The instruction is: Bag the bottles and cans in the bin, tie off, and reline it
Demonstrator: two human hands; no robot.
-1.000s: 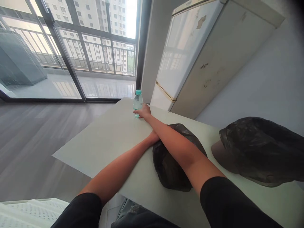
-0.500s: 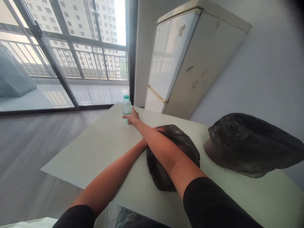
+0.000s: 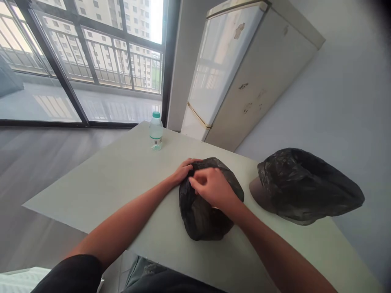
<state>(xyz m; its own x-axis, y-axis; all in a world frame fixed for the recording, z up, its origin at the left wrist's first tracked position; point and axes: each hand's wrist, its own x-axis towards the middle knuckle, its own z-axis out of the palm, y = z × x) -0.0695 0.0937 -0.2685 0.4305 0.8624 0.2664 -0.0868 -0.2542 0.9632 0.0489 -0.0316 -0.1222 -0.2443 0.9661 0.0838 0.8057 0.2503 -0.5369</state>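
A black plastic bag (image 3: 195, 219) with its mouth spread open stands on the pale table in front of me. My left hand (image 3: 184, 169) is closed over the bag's far left rim. My right hand (image 3: 214, 185) hovers above the bag's mouth, slightly blurred, its fingers loosely curled with a gap at the thumb and nothing visible in them. It hides part of the bag's inside, where a small shiny edge shows. A clear plastic bottle (image 3: 156, 132) with a green cap stands upright near the table's far corner, apart from both hands.
To the right, another black plastic bag (image 3: 308, 183) covers a brownish rounded object (image 3: 262, 193) on the table (image 3: 100, 179). Behind the table stand a worn white fridge (image 3: 226, 73) and a glass sliding door (image 3: 110, 93). The table's left edge borders the grey floor (image 3: 39, 154).
My right hand has let go of the bottle and drawn back over the bag. The bottle stays at the far corner. My left hand remains at the bag's rim; the view has shifted slightly.
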